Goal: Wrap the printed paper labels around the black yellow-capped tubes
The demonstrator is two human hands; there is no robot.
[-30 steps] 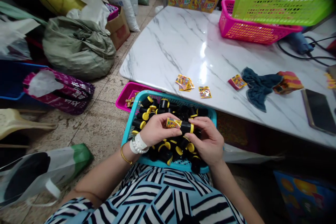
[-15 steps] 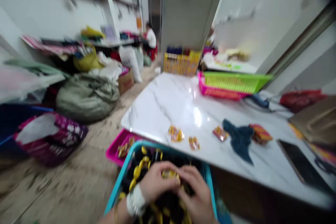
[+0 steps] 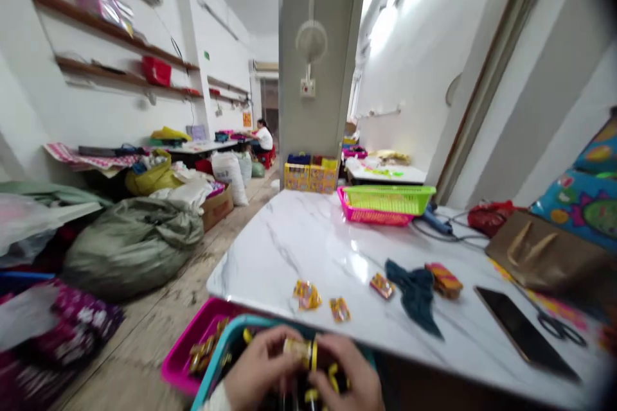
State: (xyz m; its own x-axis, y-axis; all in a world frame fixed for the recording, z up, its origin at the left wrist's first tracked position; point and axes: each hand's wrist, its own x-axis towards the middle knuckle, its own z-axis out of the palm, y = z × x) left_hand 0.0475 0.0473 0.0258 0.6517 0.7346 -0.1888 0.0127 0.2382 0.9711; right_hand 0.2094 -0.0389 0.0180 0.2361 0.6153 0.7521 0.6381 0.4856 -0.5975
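Observation:
Both my hands meet over a turquoise basket at the table's front edge. Between them is a small cylindrical piece with a gold, shiny label and a yellow ring; its exact kind is unclear. My left hand pinches the gold part. My right hand has its fingers closed around the ringed end. Below, the basket holds several black and yellow pieces, mostly hidden by my hands. To the left, a magenta basket contains small gold-coloured packets.
On the marble-patterned table lie small printed packets, a dark teal cloth, a phone and scissors. Stacked green and pink baskets stand farther back. Sacks crowd the left floor; a person sits far off.
The view has tilted up, so the table and my hands sit lower in the picture. The small cylinder now shows more plainly between my hands, its gold label exposed.

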